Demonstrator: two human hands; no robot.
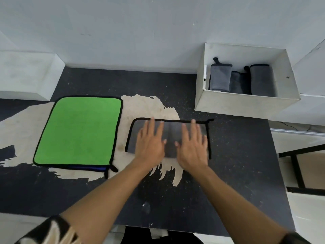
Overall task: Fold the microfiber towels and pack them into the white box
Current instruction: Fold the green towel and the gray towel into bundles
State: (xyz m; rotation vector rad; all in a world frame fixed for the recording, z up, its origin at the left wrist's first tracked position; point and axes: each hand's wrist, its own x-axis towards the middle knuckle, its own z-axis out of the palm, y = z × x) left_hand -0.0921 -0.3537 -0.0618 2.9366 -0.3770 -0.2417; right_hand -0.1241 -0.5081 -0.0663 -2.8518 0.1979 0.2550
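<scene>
Gray towel [169, 132] lay folded on bench [233, 164], long axis L-R, under both hands. L hand [149, 143] & R hand [191, 147] flat, fingers straight, pressing, gripping nothing. White box [246, 102] sat back-right; R hand nearer.

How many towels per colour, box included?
Grey: 4, grey towel under left hand and right hand, apparently three folded towels in white box
Green: 1, green towel
Blue: 1, blue towel, edge beneath it
Total: 6
</scene>
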